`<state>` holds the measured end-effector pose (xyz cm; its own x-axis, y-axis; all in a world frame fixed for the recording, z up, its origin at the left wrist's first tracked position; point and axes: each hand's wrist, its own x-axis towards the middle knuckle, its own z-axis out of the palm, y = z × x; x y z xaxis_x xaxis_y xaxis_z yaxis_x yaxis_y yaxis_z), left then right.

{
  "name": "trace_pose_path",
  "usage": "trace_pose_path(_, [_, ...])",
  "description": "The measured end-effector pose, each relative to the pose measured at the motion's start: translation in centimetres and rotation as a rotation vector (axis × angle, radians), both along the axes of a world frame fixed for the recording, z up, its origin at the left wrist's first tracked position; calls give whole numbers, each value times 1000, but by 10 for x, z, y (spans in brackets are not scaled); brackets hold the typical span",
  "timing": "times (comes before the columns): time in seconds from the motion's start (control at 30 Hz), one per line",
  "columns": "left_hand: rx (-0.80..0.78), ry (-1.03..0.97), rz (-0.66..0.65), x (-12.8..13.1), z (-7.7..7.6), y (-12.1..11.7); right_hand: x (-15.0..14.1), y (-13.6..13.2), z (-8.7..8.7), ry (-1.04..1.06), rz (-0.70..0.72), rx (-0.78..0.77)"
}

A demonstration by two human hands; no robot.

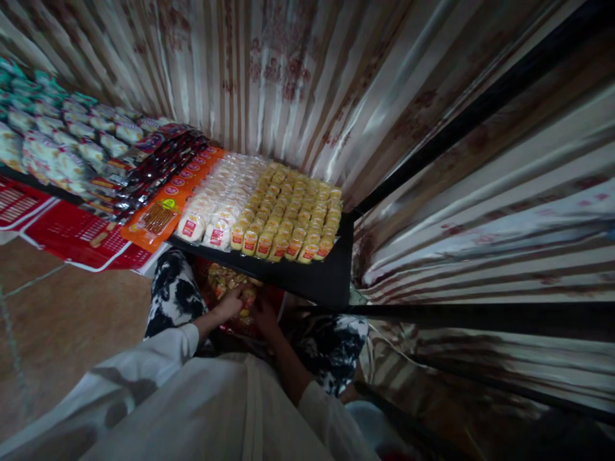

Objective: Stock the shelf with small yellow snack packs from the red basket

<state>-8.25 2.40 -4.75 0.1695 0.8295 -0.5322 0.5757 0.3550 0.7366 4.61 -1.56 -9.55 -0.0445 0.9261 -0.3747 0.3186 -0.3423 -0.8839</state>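
Between my knees, below the shelf edge, is a red container point(276, 301) holding loose yellow wrapped cakes point(221, 275). My left hand point(231, 302) reaches into it, its fingers closed at a small wrapped cake point(248, 296) with a red and yellow label. My right hand point(264, 317) is just beside the same cake, in shadow; its fingers are too dark to make out. On the black shelf point(317, 278) above stand tight rows of matching yellow wrapped cakes point(283, 214), with white wrapped cakes point(211, 205) left of them.
Left along the shelf lie orange snack packs point(161, 214), dark shiny packets point(158, 166) and several pale bags point(62, 147). A red printed sheet point(86, 237) hangs in front. Striped curtains point(288, 77) hang behind, and a black bar point(461, 109) slants at the right.
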Motion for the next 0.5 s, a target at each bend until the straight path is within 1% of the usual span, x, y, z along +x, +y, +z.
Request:
trace_pose_path(0.03, [-33, -85, 87, 0, 4, -2, 3, -2, 2, 26, -19, 12])
trace_pose_path(0.1, [-92, -207, 193, 0, 14, -5, 8, -7, 8, 78, -52, 27])
trace_pose_path(0.17, [-138, -317, 235, -1, 26, -8, 12, -12, 19, 144, -62, 41])
trace_pose_path(0.23, [-167, -415, 248, 0, 38, -10, 15, -17, 34, 209, -70, 46])
trace_pose_path(0.3, [-182, -480, 231, 1, 52, -11, 19, -22, 51, 239, -93, 53])
trace_pose_path(0.37, [-160, -484, 172, 3, 65, -11, 23, -26, 69, 248, -94, 76])
trace_pose_path(0.5, [-13, -396, -54, 12, 88, -4, 39, -30, 99, 232, -76, 139])
